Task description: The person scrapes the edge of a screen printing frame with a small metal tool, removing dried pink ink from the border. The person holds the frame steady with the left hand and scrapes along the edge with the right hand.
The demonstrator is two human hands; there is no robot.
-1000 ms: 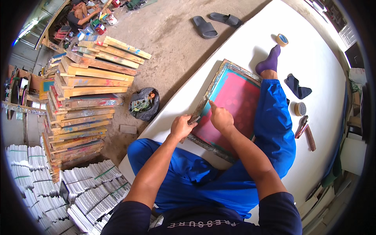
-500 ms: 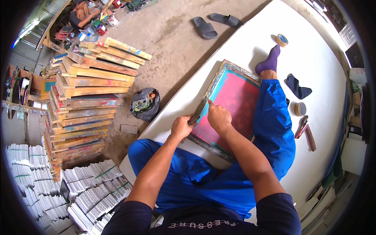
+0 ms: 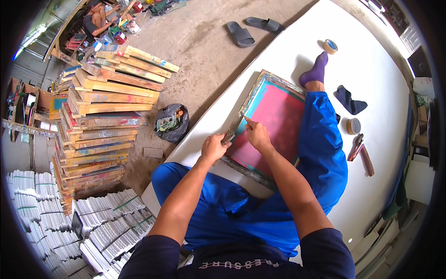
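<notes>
A screen printing frame, with pink-red mesh and a teal border inside worn, paint-stained bars, lies slantwise on the white surface between my legs. My left hand is closed round its left bar, near the lower corner. Over the mesh, my right hand has its fingers bent together, the tips at the inner edge of that same bar, farther up. Whatever those fingers pinch, if anything, is too small to make out. My blue-trousered right leg stretches along the frame's right side and covers part of that edge.
Tape rolls lie beyond my foot and right of my leg, near a dark cloth and a brown-handled tool. Leftward stand stacked wooden frames, white bundles and a black bag. Another person sits far left.
My right hand's fingertips have moved slightly up and left along the bar, the fingers more bent together. The left hand keeps its grip. The frame and my leg appear slightly farther left.
</notes>
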